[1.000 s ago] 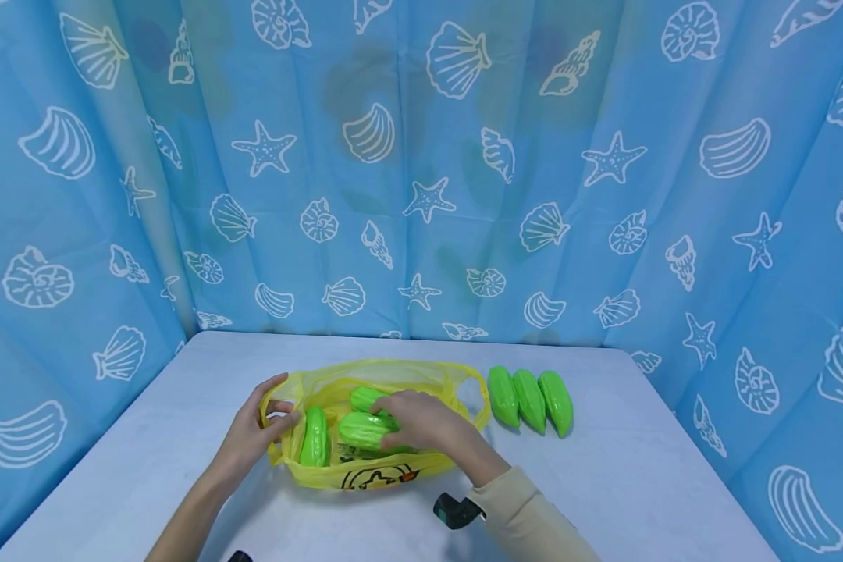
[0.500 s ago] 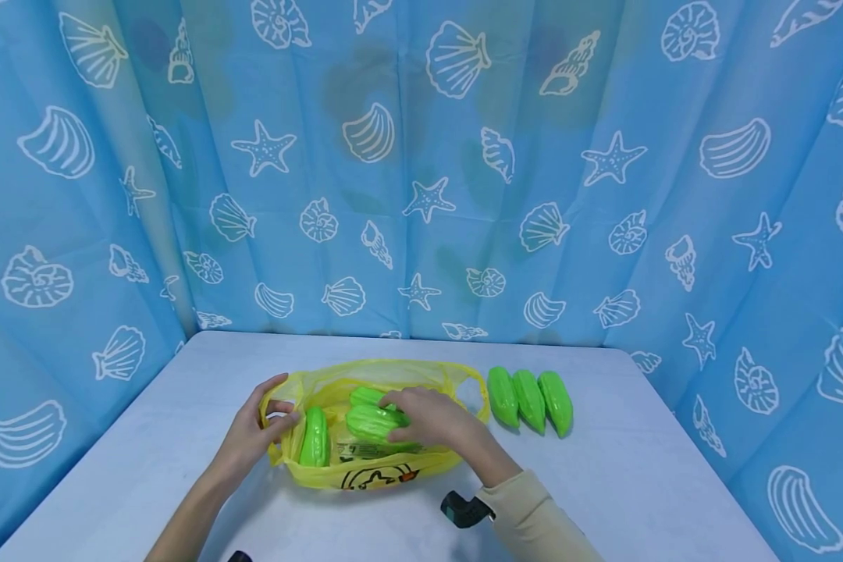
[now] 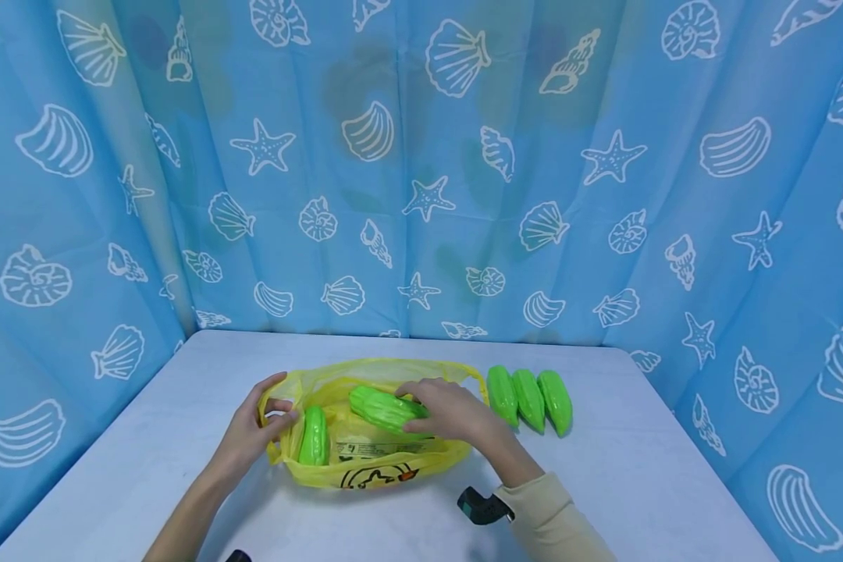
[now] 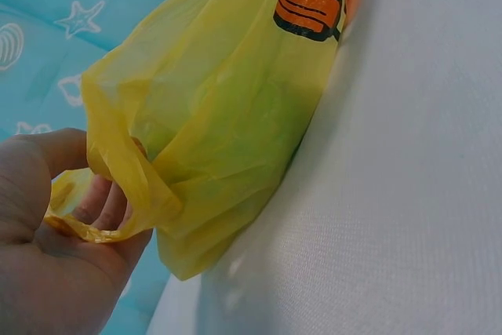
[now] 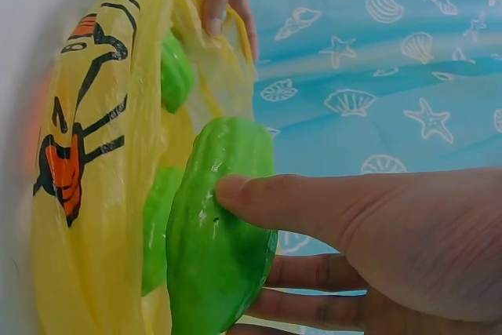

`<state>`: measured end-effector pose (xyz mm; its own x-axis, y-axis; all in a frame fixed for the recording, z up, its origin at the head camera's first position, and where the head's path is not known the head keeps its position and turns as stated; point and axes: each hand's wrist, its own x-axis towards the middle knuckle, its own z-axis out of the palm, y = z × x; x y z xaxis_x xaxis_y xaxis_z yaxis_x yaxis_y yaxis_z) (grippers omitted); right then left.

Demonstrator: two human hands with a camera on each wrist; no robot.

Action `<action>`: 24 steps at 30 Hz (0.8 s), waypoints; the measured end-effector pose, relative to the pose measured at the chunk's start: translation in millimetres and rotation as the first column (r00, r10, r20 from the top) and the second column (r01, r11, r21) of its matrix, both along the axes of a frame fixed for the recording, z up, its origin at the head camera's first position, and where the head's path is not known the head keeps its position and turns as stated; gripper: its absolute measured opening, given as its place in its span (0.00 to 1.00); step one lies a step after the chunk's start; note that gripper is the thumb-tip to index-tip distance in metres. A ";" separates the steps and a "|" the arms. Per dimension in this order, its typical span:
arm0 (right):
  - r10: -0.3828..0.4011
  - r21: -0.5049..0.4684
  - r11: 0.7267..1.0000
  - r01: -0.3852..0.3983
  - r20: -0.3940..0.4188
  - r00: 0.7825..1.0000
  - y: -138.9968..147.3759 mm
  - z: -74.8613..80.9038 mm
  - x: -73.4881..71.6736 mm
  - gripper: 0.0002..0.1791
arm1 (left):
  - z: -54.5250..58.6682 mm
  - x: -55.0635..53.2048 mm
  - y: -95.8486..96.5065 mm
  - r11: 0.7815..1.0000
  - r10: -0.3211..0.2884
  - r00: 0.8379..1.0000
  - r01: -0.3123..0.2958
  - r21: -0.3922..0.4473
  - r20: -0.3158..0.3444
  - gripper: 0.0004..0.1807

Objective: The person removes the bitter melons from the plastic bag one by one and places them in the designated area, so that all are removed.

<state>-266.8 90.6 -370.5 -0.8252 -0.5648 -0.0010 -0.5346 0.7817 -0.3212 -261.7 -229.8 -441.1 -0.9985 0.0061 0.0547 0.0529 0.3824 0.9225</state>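
Note:
A yellow plastic bag (image 3: pixel 351 474) with a printed cartoon face lies with its mouth spread on the table. My left hand (image 3: pixel 246 429) holds its left handle, fingers through the loop, as the left wrist view shows. My right hand (image 3: pixel 449 410) pinches a green ridged gourd (image 5: pixel 220 217) at the bag's mouth, thumb on one side and fingers on the other. Inside the bag, one green gourd (image 3: pixel 314 437) lies near the left end. Another gourd (image 5: pixel 159 229) sits behind the held one, partly hidden by it and the bag wall.
Three more green gourds stand side by side right of the bag: a left one (image 3: pixel 502 396), a middle one (image 3: pixel 529 400) and a right one (image 3: pixel 556 403). They are on a white table (image 3: pixel 639 468). Blue shell-print curtains (image 3: pixel 421 195) surround its back and sides.
My right hand has moved to the right with the gourd in its grip, and more of the bag's printed bottom shows. The left hand keeps its place on the handle.

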 end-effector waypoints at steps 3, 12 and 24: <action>0.004 -0.013 1.000 -0.004 -0.007 1.000 3.6 1.2 1.4 0.28 | -0.3 0.1 0.1 1.000 0.004 1.000 -0.004 0.001 0.005 0.40; -0.011 -0.054 0.998 0.010 -0.020 1.000 17.6 4.5 1.3 0.27 | 0.9 -0.3 0.6 1.000 0.011 1.000 -0.011 -0.006 0.007 0.40; -0.029 -0.097 0.995 0.028 -0.015 0.999 34.5 10.1 2.5 0.27 | 0.2 0.1 -0.4 1.000 -0.001 1.000 0.001 0.013 0.002 0.40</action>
<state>-264.4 125.1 -360.4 -0.8405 -0.5379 0.0656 -0.5183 0.7625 -0.3872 -261.5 -230.2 -441.0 -0.9986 0.0062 0.0530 0.0515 0.3704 0.9275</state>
